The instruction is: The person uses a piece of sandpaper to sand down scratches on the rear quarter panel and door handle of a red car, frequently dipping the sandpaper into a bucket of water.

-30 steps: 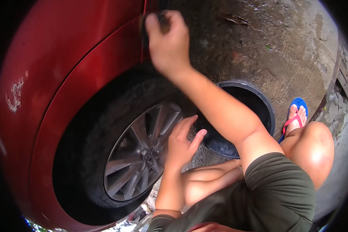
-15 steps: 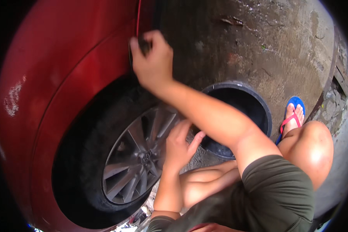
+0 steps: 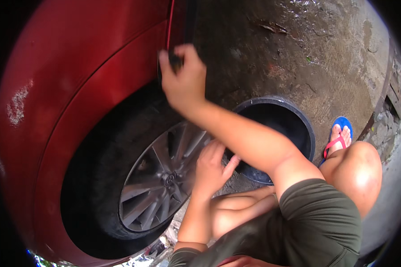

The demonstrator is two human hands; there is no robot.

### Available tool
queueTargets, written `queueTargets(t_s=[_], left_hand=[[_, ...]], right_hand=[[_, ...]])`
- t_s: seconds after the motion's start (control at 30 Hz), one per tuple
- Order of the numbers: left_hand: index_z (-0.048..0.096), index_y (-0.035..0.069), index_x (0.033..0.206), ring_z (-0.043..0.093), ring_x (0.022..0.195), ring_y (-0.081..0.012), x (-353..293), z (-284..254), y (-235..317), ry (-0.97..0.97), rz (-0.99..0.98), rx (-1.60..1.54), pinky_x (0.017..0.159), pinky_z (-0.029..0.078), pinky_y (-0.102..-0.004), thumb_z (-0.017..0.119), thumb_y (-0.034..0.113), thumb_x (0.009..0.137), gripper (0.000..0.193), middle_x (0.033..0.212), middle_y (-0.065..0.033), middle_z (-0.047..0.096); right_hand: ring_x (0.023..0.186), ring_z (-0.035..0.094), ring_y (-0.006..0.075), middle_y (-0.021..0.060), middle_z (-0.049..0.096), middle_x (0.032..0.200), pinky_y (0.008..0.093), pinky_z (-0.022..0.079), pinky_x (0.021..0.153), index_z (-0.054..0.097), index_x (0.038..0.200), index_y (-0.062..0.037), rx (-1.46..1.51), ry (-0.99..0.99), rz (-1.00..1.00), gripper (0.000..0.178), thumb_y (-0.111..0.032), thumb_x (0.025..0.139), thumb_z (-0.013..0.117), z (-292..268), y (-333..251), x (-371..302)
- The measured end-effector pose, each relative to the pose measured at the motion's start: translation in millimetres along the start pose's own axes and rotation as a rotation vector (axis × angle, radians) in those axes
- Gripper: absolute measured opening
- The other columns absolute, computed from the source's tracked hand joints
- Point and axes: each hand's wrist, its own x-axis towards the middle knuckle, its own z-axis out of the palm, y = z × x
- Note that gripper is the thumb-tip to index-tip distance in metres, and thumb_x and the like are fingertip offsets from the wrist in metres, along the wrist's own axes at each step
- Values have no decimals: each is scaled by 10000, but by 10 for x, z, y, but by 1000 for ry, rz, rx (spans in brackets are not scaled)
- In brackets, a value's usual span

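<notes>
Right hand [image 3: 185, 84] lower than a second ago — work nearer wheel arch [image 3: 113, 94]; half-curled, hold unclear. Left hand [image 3: 210, 171] loosely spread, seemingly empty.

The car [image 3: 107, 49] beside me is a deep, glossy red broken by a speckled whitish patch [image 3: 18, 106], while its tyre [image 3: 106, 191] is dull black around a wheel [image 3: 169, 180] of grey spokes fanning out like a star. The blurred thing [image 3: 178, 65] in the right hand [image 3: 186, 84] looks blackish, and the bucket [image 3: 283, 122] is black too. I see a plain dark olive shirt [image 3: 321, 213], a blue flip-flop [image 3: 343, 121] with a pinkish-red strap [image 3: 334, 143], and ground [image 3: 338, 62] mottled brown and grey.
</notes>
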Motion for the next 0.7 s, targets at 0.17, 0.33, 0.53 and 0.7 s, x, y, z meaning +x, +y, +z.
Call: queueTargets(t_s=[0.17, 0.33, 0.53, 0.7], left_hand=[[682, 13, 1212, 695, 1060, -423, 0, -11, -9, -25, -74, -34, 927, 555, -491, 852, 294, 844, 493, 1152, -207, 731], [721, -5, 1156, 725, 952, -429, -113, -91, -99, -112, -70, -25, 830, 584, -440, 888, 264, 803, 474, 1052, -218, 746], [737, 11, 1115, 749, 918, -381, -59, -36, -66, -64, -38, 3, 793, 585, -447, 898, 287, 786, 458, 1022, -197, 756], [737, 13, 1122, 735, 833, -396, -76, -36, -46, -22, -32, -62, 761, 573, -467, 877, 273, 806, 433, 981, -196, 749]], right_hand=[[576, 602, 167, 115, 658, 700, 319, 486, 582, 655, 956, -10, 8, -105, 215, 257, -213, 941, 811, -18, -88, 153], [649, 676, 327, 164, 707, 765, 415, 483, 632, 660, 942, -45, -2, -147, -23, 186, -177, 927, 790, -142, -264, -323], [643, 609, 214, 90, 691, 750, 377, 493, 619, 678, 934, -54, 29, -192, 38, 226, -233, 928, 815, -162, -332, -270], [469, 605, 229, 70, 614, 572, 367, 482, 555, 668, 875, -55, 61, -185, 297, 213, -213, 918, 804, -199, -199, -216]])
